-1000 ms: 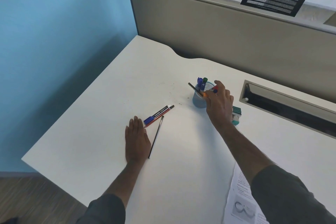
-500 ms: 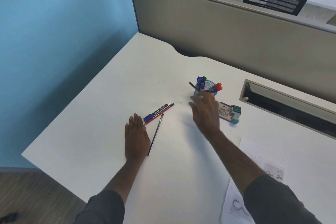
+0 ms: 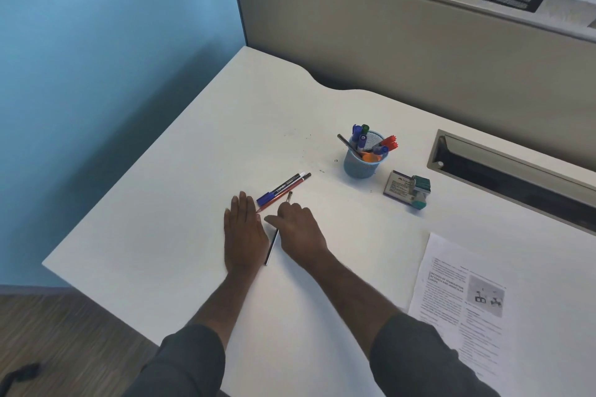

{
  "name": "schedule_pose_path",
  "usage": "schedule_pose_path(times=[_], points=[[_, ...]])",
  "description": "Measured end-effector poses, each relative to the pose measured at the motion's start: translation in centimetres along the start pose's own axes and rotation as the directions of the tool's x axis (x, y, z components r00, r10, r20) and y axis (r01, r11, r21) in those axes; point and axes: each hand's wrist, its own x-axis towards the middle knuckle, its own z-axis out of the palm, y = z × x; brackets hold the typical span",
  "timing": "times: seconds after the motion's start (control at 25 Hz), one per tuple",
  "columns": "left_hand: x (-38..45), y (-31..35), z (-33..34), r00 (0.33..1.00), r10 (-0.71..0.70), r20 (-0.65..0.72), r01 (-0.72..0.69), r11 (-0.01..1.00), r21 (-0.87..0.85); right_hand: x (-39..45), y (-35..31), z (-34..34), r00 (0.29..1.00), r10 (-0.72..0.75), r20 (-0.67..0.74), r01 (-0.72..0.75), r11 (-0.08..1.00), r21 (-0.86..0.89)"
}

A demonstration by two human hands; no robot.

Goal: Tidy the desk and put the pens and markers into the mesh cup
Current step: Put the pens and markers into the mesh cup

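now my right hand curls its fingers over the thin pen on the table; left hand lies flat. pinch mid-barrel, lift level, carry to the mesh cup.

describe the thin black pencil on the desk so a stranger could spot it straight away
On the white desk, look between the two hands. The pencil lies there, its top part under the right hand. It is much thinner than the blue-capped marker just beyond.

Three loose pens beside upright mesh cup
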Motion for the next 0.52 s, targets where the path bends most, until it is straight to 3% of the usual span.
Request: schedule_pose_path(times=[0.2, 0.52], points=[[0.0, -0.1, 0.1, 1.0, -0.006, -0.009, 0.006, 1.0, -0.022, -1.5, 0.6, 0.2, 0.995, -0.058, 0.076, 0.06, 0.998, -0.02], [0.2, -0.1, 0.4, 1.0, -0.022, -0.01, 0.021, 1.0, -0.009, -2.5, 2.9, -0.7, 0.995, -0.061, 0.076, 0.068, 0.993, -0.091]])
